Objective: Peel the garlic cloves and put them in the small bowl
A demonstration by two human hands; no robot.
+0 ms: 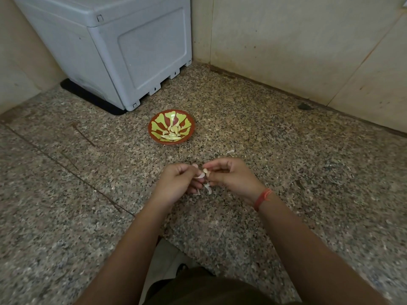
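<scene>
While the two hands are meeting just above the speckled granite bench [88, 216], the left hand [176, 183] is curling its fingers and pinching a flap of papery skin [200, 175]. The right hand [231, 177] is pinching the garlic clove [206, 171] between thumb and fingertips. The clove is sitting between the two hands, partly bared, near the small bowl [192, 128] but apart from it. More skin scraps [207, 188] are showing under the fingers; whether they are hanging or lying on the bench I cannot tell. The red and green bowl is standing on the bench beyond the hands, holding a heap of peeled cloves [172, 133]. A red thread band [262, 199] is circling the right wrist. A grey appliance [110, 51] is standing in the back left corner.
</scene>
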